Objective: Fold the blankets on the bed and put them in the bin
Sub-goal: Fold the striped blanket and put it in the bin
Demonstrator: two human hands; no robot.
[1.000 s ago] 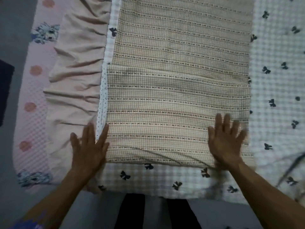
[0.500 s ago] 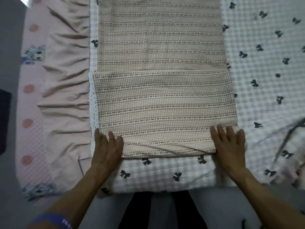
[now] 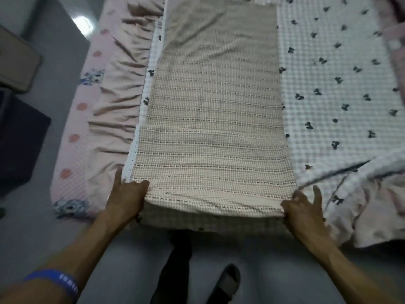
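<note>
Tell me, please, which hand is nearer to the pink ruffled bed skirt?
Left. The left hand grips the blanket's near corner, touching the bed skirt; the right hand grips the opposite corner, across the blanket.

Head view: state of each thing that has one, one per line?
striped blanket: spread lengthwise on the bed, near end folded back into a doubled layer, near edge gripped at both corners.
left hand: grips the near-left corner, one finger straight.
right hand: grips the near-right corner, one finger straight.
bow-print sheet: flat under the blanket, rumpled at the near right.
pink bed skirt: gathered in pleats.
</note>
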